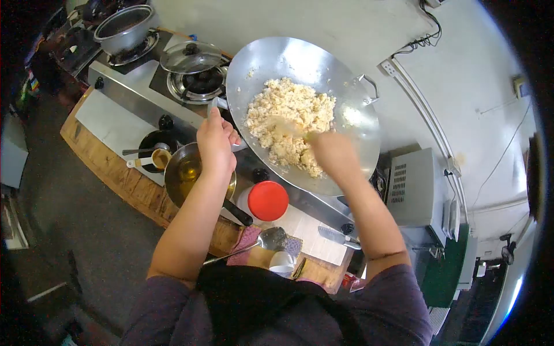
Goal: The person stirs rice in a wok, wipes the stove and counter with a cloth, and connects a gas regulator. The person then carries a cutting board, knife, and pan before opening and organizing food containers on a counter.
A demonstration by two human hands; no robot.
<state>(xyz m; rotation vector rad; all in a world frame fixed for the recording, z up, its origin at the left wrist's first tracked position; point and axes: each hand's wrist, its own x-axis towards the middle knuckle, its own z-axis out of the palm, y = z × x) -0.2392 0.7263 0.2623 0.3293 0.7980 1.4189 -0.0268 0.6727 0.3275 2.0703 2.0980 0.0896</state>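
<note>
The pale, rice-like food (293,102) is heaped in the middle of the wide metal wok (277,53), which is set at the stove (130,92); the mass can be judged soft, clumpy and easily broken. The wok itself is probably heavy and slick, best held by its handles. Its near handle (218,104) is gripped by the left hand (216,141); the far loop handle (371,89) is left untouched. By the closed right hand (334,151), a blurred utensil (283,125) is held over the food, its exact shape indistinct. Nearer the body, a pan of amber liquid (187,171) and a red-lidded tub (268,200) are placed.
</note>
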